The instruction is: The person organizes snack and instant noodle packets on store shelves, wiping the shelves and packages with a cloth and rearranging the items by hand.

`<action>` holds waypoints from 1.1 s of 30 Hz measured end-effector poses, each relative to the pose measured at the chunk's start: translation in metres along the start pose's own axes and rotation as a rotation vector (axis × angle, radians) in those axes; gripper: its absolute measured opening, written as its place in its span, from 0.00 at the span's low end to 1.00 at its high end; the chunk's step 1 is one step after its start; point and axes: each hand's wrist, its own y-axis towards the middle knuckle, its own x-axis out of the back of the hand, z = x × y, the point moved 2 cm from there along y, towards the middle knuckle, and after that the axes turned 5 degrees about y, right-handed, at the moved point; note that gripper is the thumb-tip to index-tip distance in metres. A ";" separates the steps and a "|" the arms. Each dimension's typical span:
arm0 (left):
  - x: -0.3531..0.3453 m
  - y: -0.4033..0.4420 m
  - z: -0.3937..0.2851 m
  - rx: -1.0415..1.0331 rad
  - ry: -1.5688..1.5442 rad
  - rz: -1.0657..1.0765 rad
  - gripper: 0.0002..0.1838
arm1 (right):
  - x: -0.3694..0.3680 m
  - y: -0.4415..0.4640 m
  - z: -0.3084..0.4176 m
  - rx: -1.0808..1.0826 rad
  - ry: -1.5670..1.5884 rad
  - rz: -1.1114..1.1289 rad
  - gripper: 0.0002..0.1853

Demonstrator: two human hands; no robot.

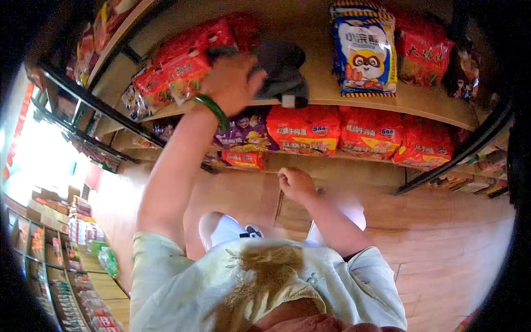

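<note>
My left hand (pixel 233 83), a green bangle (pixel 212 113) at its wrist, reaches over the upper shelf (pixel 318 55). It is slightly blurred. The fingers that show are apart, and some of the fingertips are hidden. Just beneath and left of it lie red snack packs (pixel 176 72); whether it touches them I cannot tell. A crumpled dark grey cloth (pixel 281 71) lies close on its right, partly over the shelf's edge. Lower down, my right hand (pixel 297 183) hangs before the lower shelf with its fingers curled in and nothing visible in them.
Blue-and-white raccoon snack bags (pixel 365 55) and red bags (pixel 423 58) stand at the upper right. Red noodle multipacks (pixel 304 130) and purple packs (pixel 246 130) line the lower shelf. Black metal frames (pixel 459 152) flank it. More stocked shelves (pixel 61 265) stand left, beyond the wooden floor (pixel 359 193).
</note>
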 end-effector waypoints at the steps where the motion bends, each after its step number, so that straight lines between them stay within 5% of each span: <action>1: -0.021 -0.001 -0.010 0.061 -0.053 0.350 0.21 | 0.003 -0.001 -0.002 -0.001 0.017 -0.006 0.10; 4: -0.076 0.001 0.009 -0.104 -0.068 0.151 0.24 | 0.004 -0.003 0.001 0.142 0.052 0.037 0.11; 5: -0.076 0.006 0.020 -0.522 0.102 0.066 0.29 | 0.006 -0.006 0.004 0.163 0.054 0.104 0.12; 6: -0.078 0.018 0.017 -0.519 0.101 0.079 0.29 | 0.005 -0.007 0.004 0.186 0.051 0.174 0.12; 8: -0.085 0.044 0.021 -0.023 0.035 0.490 0.32 | 0.000 -0.006 -0.001 0.198 0.011 0.241 0.13; 9: -0.098 0.059 0.028 0.034 0.007 0.551 0.32 | -0.002 -0.005 -0.003 0.215 -0.039 0.295 0.13; 12: -0.130 0.096 0.043 -0.009 0.071 0.550 0.23 | 0.002 -0.004 -0.003 0.200 -0.028 0.340 0.13; 19: -0.146 0.135 0.043 0.120 -0.052 0.486 0.26 | -0.009 0.003 -0.011 0.267 -0.034 0.248 0.20; 21: -0.151 0.136 0.039 -0.032 0.025 0.394 0.24 | -0.003 0.006 -0.004 0.227 -0.023 0.301 0.21; 25: -0.099 0.108 -0.017 0.038 0.021 0.464 0.22 | -0.022 0.008 -0.009 0.272 -0.044 0.275 0.15; 28: -0.088 0.092 -0.033 -0.107 0.213 0.497 0.21 | -0.022 0.007 -0.006 0.211 -0.072 0.325 0.15; 30: -0.074 0.074 -0.041 0.017 -0.040 0.451 0.21 | -0.018 0.003 -0.002 0.180 -0.090 0.355 0.19; 33: -0.064 0.037 -0.030 -0.096 -0.159 0.337 0.22 | -0.029 0.003 -0.016 0.137 -0.218 0.405 0.16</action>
